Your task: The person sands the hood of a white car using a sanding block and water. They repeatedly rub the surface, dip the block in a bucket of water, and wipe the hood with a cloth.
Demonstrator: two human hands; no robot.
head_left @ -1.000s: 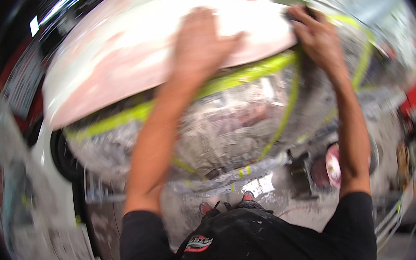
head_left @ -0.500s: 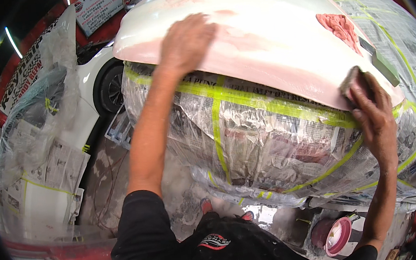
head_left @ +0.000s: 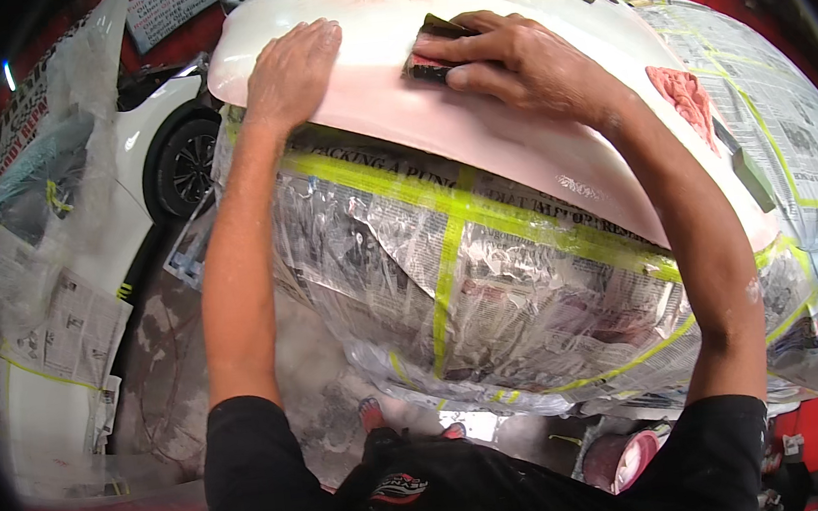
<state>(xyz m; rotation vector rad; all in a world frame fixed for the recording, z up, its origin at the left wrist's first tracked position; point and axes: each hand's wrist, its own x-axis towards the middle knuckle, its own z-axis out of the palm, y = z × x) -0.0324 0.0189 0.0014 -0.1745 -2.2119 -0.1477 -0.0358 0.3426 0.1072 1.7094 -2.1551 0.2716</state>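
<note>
A white car panel (head_left: 507,152) with pinkish patches, shaped like a hood, spreads across the upper middle. My left hand (head_left: 295,74) lies flat on its left part, fingers stretched out and holding nothing. In my right hand (head_left: 533,64) is a dark block that looks like a sanding block (head_left: 430,48), pressed against the panel right of my left hand. The fingers wrap over it and hide part of it. A crumpled pink cloth (head_left: 681,94) rests near the panel's right edge, and a long green block (head_left: 752,181) lies just nearer than the cloth.
Newspaper and clear plastic sheeting (head_left: 369,249), held by yellow-green tape, cover the car below the panel. A white car (head_left: 123,199) with a dark wheel (head_left: 192,166) stands at left. On the floor at lower right sits a pink bucket (head_left: 635,458).
My right hand has carried the block from the panel's near right corner leftward and farther away. My left hand has shifted slightly left. The whole view has moved a little.
</note>
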